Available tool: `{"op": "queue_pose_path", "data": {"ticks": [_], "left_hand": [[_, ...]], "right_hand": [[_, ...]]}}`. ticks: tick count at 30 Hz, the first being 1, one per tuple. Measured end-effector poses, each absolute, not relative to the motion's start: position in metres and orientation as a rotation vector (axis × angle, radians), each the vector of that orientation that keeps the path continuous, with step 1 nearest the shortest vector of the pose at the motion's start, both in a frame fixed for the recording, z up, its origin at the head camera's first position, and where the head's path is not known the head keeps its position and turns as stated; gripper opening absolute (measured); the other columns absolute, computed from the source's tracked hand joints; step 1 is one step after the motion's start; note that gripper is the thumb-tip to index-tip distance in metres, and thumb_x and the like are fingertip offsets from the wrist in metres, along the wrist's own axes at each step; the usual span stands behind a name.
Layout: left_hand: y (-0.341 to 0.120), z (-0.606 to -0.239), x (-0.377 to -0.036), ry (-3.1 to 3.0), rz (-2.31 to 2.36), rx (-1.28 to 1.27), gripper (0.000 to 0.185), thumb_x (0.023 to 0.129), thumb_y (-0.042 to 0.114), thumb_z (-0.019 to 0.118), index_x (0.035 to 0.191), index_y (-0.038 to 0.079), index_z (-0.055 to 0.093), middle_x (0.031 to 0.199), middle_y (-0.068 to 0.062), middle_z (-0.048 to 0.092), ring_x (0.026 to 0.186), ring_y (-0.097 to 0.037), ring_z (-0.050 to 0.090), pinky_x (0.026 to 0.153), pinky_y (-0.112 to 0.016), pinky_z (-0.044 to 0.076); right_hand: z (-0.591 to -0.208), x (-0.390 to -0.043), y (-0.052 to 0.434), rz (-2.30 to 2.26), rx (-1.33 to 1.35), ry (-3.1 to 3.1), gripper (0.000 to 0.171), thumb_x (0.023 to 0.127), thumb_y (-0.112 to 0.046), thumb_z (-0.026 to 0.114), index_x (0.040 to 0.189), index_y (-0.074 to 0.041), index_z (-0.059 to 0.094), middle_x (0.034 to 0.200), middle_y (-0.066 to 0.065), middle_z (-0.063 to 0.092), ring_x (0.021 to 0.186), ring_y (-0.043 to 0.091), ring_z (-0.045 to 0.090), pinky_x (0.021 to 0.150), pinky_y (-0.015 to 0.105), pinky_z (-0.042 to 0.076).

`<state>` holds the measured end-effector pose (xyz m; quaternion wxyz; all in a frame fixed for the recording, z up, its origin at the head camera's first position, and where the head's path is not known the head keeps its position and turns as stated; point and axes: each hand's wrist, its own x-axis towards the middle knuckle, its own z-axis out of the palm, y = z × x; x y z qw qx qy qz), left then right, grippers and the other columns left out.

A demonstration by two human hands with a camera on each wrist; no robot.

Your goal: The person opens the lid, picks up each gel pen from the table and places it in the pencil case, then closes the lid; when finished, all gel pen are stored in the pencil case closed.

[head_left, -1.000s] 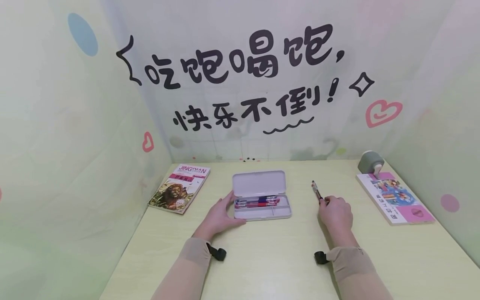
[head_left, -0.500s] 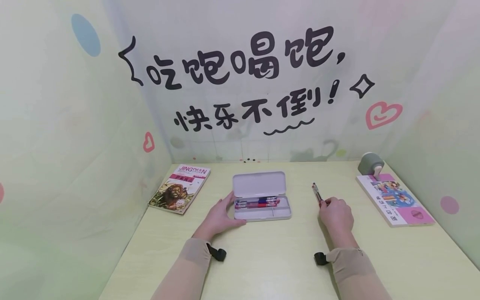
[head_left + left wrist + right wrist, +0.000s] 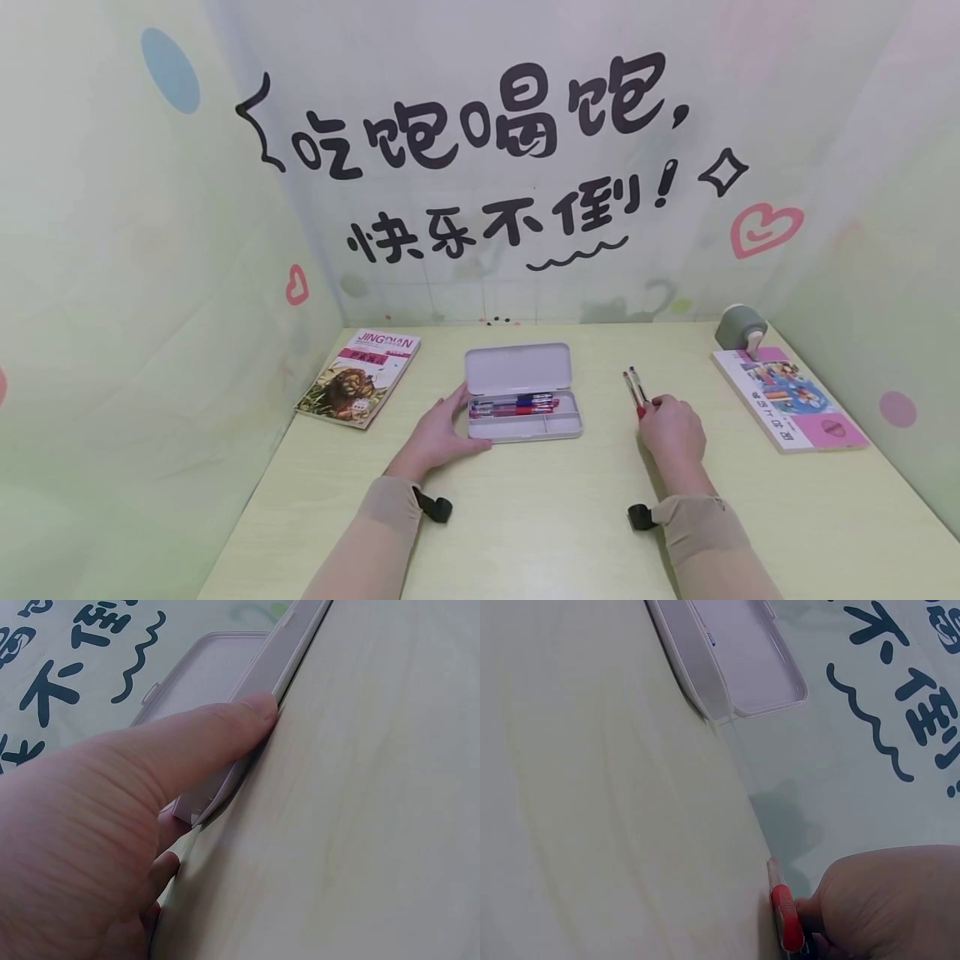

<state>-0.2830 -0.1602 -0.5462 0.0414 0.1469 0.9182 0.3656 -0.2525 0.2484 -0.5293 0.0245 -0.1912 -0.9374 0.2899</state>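
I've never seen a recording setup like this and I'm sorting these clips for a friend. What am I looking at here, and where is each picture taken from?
There is no machine: a person works at a pale green desk with bare hands. The wide picture comes from a camera on the head; the two close-ups come from cameras strapped to each wrist.

The left hand rests against the end of an open pencil case, thumb along its side in the left wrist view. Pens lie inside it. The right hand pinches the ends of two pens lying on the desk; the right wrist view shows one red end.

Also there: a lion-cover book on the left, another book on the right, and a grey round object.
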Motion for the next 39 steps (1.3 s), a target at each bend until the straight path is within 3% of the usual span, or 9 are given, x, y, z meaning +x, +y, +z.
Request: {"op": "queue_pose_path", "data": {"ticks": [8, 19, 31, 39], "left_hand": [[-0.161, -0.546, -0.281, 2.802, 1.135, 0.446, 0.129, 0.073, 0.052, 0.100, 0.176, 0.030, 0.026, 0.177, -0.002, 0.044, 0.166, -0.039, 0.037, 0.143, -0.056, 0.016], [-0.161, -0.549, -0.286, 2.805, 1.119, 0.444, 0.131, 0.073, 0.055, 0.099, 0.177, 0.034, 0.022, 0.177, 0.000, 0.043, 0.167, -0.039, 0.035, 0.143, -0.056, 0.017], [-0.162, -0.548, -0.285, 2.795, 1.128, 0.434, 0.131, 0.073, 0.054, 0.100, 0.177, 0.035, 0.023, 0.176, 0.001, 0.045, 0.167, -0.037, 0.036, 0.143, -0.055, 0.016], [-0.162, -0.547, -0.285, 2.793, 1.147, 0.434, 0.131, 0.073, 0.054, 0.100, 0.177, 0.033, 0.023, 0.176, 0.001, 0.046, 0.167, -0.038, 0.035, 0.143, -0.058, 0.018]], "right_hand": [[-0.529, -0.253, 0.245, 0.891, -0.605, -2.844, 0.039, 0.111, -0.020, 0.052, 0.137, 0.004, 0.068, 0.123, 0.033, 0.068, 0.104, 0.047, 0.067, 0.074, 0.053, 0.057], [-0.519, -0.258, 0.217, 0.827, -0.340, -2.697, 0.031, 0.113, -0.021, 0.055, 0.126, -0.003, 0.076, 0.134, 0.029, 0.067, 0.121, 0.053, 0.060, 0.103, 0.068, 0.049], [-0.523, -0.269, 0.158, 0.681, 0.160, -2.677, 0.015, 0.105, -0.016, 0.070, 0.112, -0.010, 0.082, 0.114, 0.014, 0.075, 0.106, 0.039, 0.064, 0.091, 0.057, 0.053], [-0.523, -0.273, 0.128, 0.577, 0.325, -2.691, 0.006, 0.101, -0.017, 0.078, 0.103, -0.015, 0.083, 0.106, 0.006, 0.073, 0.102, 0.034, 0.064, 0.084, 0.051, 0.053]]}}
